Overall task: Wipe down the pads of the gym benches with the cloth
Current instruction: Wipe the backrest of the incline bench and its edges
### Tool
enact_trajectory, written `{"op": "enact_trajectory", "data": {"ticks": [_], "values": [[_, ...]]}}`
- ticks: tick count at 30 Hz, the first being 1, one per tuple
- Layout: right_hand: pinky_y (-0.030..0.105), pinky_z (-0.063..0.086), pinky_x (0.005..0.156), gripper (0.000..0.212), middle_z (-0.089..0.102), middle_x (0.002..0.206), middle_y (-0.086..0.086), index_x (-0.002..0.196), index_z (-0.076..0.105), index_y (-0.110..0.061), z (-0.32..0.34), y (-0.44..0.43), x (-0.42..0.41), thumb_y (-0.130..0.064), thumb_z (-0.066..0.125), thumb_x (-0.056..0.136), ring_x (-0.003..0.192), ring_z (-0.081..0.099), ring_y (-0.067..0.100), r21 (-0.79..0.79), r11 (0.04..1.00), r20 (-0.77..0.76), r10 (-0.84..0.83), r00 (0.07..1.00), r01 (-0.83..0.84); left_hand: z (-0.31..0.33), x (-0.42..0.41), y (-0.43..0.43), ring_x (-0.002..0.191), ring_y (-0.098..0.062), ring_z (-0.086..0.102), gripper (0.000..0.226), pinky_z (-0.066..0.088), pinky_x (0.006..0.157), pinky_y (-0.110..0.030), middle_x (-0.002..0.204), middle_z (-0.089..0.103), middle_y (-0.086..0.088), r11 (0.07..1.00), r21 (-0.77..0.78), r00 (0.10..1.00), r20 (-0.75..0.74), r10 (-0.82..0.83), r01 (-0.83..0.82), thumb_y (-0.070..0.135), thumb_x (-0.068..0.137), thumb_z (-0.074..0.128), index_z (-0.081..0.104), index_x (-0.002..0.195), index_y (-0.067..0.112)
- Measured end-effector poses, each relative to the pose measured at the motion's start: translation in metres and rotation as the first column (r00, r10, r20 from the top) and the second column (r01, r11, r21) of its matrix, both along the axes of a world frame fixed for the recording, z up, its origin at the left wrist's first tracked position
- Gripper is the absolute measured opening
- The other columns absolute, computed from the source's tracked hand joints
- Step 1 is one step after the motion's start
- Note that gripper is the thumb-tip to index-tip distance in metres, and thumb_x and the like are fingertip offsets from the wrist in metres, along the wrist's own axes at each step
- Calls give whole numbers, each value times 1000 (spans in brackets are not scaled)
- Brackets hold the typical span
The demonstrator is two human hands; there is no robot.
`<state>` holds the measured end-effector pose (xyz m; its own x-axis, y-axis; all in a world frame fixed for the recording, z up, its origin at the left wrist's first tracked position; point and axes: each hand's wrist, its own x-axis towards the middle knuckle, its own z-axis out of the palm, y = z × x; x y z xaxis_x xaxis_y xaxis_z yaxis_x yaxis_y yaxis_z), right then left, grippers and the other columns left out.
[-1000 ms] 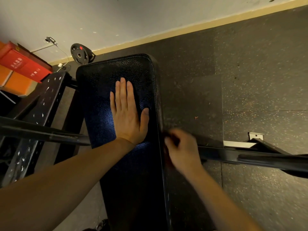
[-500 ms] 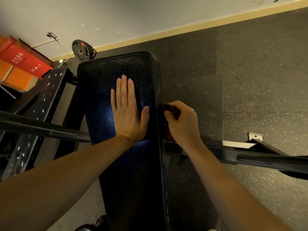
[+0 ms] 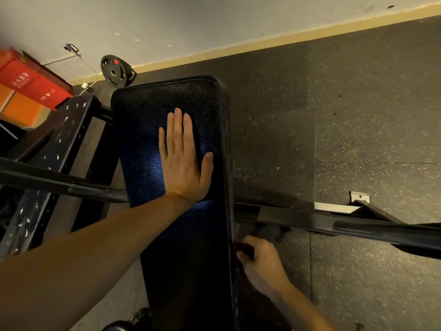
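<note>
Cloth (image 3: 245,250) at pad (image 3: 167,103) edge, left hand (image 3: 183,163) flat

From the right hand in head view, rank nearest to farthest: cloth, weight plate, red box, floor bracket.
1. cloth, gripped by the right hand
2. floor bracket, to its right
3. weight plate, against far wall
4. red box, far left

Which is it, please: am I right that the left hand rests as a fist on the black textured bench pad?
Not quite: the head view shows the left hand lying flat, fingers straight, on the black textured bench pad.
</note>
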<state>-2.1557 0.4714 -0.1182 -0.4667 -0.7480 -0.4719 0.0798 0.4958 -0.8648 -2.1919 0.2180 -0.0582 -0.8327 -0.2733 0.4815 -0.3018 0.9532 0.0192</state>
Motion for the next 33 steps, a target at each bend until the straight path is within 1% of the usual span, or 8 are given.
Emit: {"op": "enact_trajectory", "data": {"ticks": [3, 6, 10, 12, 17, 23, 30, 33], "values": [[22, 52, 81, 14, 63, 88, -16, 98, 67, -31, 3, -33, -43, -18, 62, 98, 81, 60, -1, -18, 995, -226, -102, 969, 100, 0, -1, 0, 159, -33, 4, 76, 10, 125, -59, 172, 6, -13, 1000, -7, 1000, -3, -3, 3, 50, 105, 25, 11, 162, 3], [26, 53, 83, 15, 68, 95, -12, 108, 69, -27, 22, -60, -73, -18, 62, 98, 89, 66, 5, -223, 907, -137, -392, 910, 357, 0, 0, 1, 159, -33, 6, 76, 11, 125, -60, 171, 8, -13, 1000, -8, 1000, -14, -3, 2, 50, 105, 24, 13, 162, 3], [33, 56, 86, 21, 67, 92, -10, 97, 66, -34, 16, -13, -14, -14, 61, 100, 87, 65, 1, -65, 982, 50, -176, 983, 179, 1, 0, 1, 159, -33, 5, 77, 9, 126, -59, 172, 7, -13, 1000, 5, 1000, -13, -5, 5, 50, 104, 25, 12, 162, 3], [30, 52, 85, 22, 66, 90, -12, 93, 66, -33, 21, -19, -27, -13, 60, 100, 86, 63, 2, -71, 982, -7, -176, 984, 175, 1, 0, 2, 159, -33, 4, 77, 10, 125, -59, 172, 6, -13, 1000, 4, 1000, -6, 0, 0, 50, 104, 26, 12, 162, 2], [27, 53, 83, 16, 69, 98, -5, 109, 70, -15, 73, -98, -127, -9, 61, 97, 91, 65, 10, -455, 790, -270, -563, 781, 412, 1, 0, 0, 159, -34, 4, 77, 11, 124, -61, 172, 5, -13, 1000, -7, 1000, 14, 4, -4, 52, 105, 21, 10, 162, 3], [39, 53, 95, 16, 66, 101, -9, 109, 67, -22, 21, -23, -23, -11, 60, 99, 96, 62, 3, -142, 954, -142, -284, 948, 264, -1, 0, 0, 158, -35, 5, 77, 9, 125, -61, 171, 7, -14, 1000, 8, 1000, -11, -14, 14, 51, 104, 25, 13, 162, 1], [18, 46, 71, 14, 64, 88, -13, 96, 63, -25, 99, -121, -165, -12, 59, 98, 83, 61, 2, -482, 768, -298, -596, 746, 422, -2, 1, -1, 158, -35, 5, 77, 10, 124, -62, 172, 5, -14, 1000, 6, 1000, 3, -9, 9, 51, 104, 26, 11, 162, 2], [21, 51, 80, 15, 66, 98, -8, 108, 67, -20, 64, -91, -119, -12, 57, 100, 92, 64, 6, -361, 846, -256, -494, 831, 391, -1, -1, -1, 158, -36, 6, 77, 10, 124, -62, 171, 6, -14, 1000, 7, 1000, -7, -11, 11, 50, 104, 25, 12, 162, 2]]}}
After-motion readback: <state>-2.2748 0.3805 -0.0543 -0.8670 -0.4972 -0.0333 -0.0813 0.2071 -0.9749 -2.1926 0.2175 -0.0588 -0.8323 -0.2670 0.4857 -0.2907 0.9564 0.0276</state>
